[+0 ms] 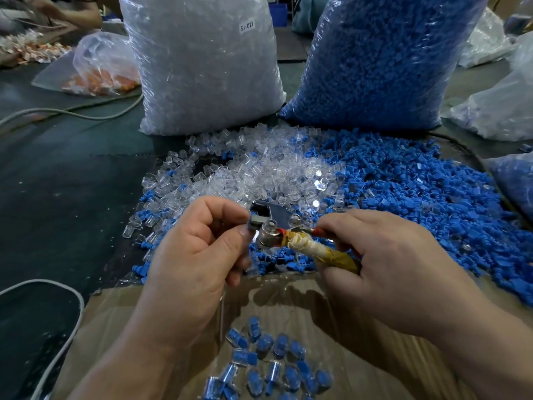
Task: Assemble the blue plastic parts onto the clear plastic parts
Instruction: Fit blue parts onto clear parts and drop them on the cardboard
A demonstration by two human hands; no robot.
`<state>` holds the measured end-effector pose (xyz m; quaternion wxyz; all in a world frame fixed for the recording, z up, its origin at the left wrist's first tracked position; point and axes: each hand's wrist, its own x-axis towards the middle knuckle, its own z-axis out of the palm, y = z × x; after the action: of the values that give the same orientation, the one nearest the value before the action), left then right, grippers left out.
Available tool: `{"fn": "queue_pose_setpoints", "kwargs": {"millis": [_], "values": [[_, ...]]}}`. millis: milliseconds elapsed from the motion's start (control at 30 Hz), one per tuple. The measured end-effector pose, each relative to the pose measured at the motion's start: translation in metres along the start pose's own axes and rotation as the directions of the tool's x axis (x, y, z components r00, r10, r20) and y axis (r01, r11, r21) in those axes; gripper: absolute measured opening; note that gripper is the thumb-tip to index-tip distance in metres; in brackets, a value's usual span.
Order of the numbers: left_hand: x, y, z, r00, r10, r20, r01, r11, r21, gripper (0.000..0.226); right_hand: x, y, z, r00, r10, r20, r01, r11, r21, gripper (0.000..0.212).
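Observation:
A heap of clear plastic parts (259, 171) lies on the table ahead, with a heap of blue plastic parts (418, 192) to its right. Above their near edge I hold a metal plier-like tool (274, 226). My right hand (383, 264) grips its tape-wrapped handles (320, 249). My left hand (199, 249) pinches the tool's head end between thumb and fingers. A clear part (271, 225) sits on the tool's jaw. Several assembled blue-in-clear pieces (274, 362) lie in the plastic-lined cardboard box (121, 313) below my hands.
Two tall bags stand behind the heaps: clear parts (202, 64) on the left, blue parts (383, 59) on the right. A grey cable (69, 112) crosses the dark green table at left. A bag of orange pieces (101, 73) and another person's arm (72, 13) are at far left.

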<state>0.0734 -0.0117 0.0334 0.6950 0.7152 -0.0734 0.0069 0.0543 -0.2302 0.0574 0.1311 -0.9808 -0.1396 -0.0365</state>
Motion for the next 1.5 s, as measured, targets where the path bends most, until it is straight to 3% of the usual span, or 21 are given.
{"fn": "queue_pose_setpoints", "kwargs": {"millis": [167,267,367,533,667,800,867,933,1067,1167,1233,1300,1333,1367,1400,1433,1467,1500], "values": [[-0.002,0.005,0.000,0.998,0.004,-0.057,-0.001,0.998,0.060,0.028,-0.003,-0.001,0.001,0.999,0.048,-0.027,-0.046,0.996,0.072,0.044],[0.001,0.004,-0.002,0.995,-0.048,-0.083,0.059,0.987,0.147,0.023,-0.001,0.005,0.006,0.991,0.108,-0.078,-0.111,0.993,-0.028,0.054],[0.001,0.002,0.000,0.989,-0.147,-0.015,0.146,0.963,0.224,0.030,0.008,0.011,0.011,0.981,0.192,-0.033,-0.195,0.969,-0.150,0.067],[-0.002,-0.001,0.007,0.988,-0.154,0.031,0.132,0.922,0.364,0.028,0.018,0.011,0.015,0.978,0.210,0.011,-0.203,0.955,-0.217,0.071],[-0.006,-0.003,0.009,0.995,-0.098,0.024,0.081,0.913,0.399,0.023,0.012,-0.001,0.014,0.985,0.115,-0.131,-0.130,0.985,-0.115,0.063],[-0.009,-0.004,0.014,0.999,-0.021,0.031,0.007,0.913,0.408,0.016,0.004,-0.028,0.019,0.976,-0.114,-0.187,0.107,0.993,-0.049,0.027],[-0.011,-0.002,0.015,0.998,-0.015,0.053,-0.006,0.928,0.373,0.010,0.003,-0.032,0.023,0.964,-0.163,-0.208,0.157,0.986,-0.047,0.013],[-0.012,0.003,0.014,0.996,-0.013,0.083,-0.013,0.953,0.304,0.010,0.002,-0.031,0.022,0.959,-0.149,-0.240,0.150,0.989,-0.013,0.015],[-0.007,0.009,0.007,0.995,-0.069,0.076,0.037,0.929,0.369,0.040,0.001,-0.032,0.019,0.962,-0.147,-0.231,0.162,0.986,0.044,0.027],[-0.005,0.006,0.006,0.964,-0.212,0.161,0.160,0.945,0.284,0.039,0.000,-0.035,0.020,0.955,-0.191,-0.229,0.209,0.976,0.058,0.026],[-0.005,0.006,0.004,0.956,-0.208,0.207,0.163,0.964,0.212,0.035,-0.002,-0.040,0.019,0.968,-0.126,-0.216,0.164,0.972,0.171,0.027],[-0.006,0.006,0.002,0.961,-0.112,0.252,0.068,0.982,0.178,0.032,-0.004,-0.045,0.017,0.994,0.058,-0.093,-0.006,0.878,0.479,0.028],[-0.007,0.007,0.001,0.960,-0.050,0.275,0.001,0.985,0.174,0.028,-0.005,-0.047,0.016,0.988,0.148,0.038,-0.133,0.707,0.694,0.026],[-0.008,0.007,0.001,0.953,0.010,0.302,-0.066,0.982,0.178,0.021,-0.005,-0.048,0.014,0.957,0.193,0.216,-0.281,0.433,0.856,0.023],[-0.009,0.008,0.000,0.941,0.062,0.333,-0.129,0.974,0.184,0.017,-0.005,-0.049,0.010,0.911,0.156,0.382,-0.407,0.175,0.897,0.021],[-0.011,0.009,-0.002,0.926,0.101,0.363,-0.181,0.964,0.194,0.015,-0.006,-0.049,0.007,0.879,0.098,0.467,-0.473,0.053,0.879,0.022],[-0.011,0.010,-0.004,0.915,0.118,0.385,-0.213,0.954,0.213,0.015,-0.006,-0.048,0.005,0.864,0.063,0.499,-0.502,0.061,0.863,0.025],[-0.011,0.011,-0.007,0.911,0.114,0.395,-0.226,0.942,0.248,0.015,-0.005,-0.045,0.005,0.863,0.071,0.500,-0.505,0.151,0.850,0.030]]}}
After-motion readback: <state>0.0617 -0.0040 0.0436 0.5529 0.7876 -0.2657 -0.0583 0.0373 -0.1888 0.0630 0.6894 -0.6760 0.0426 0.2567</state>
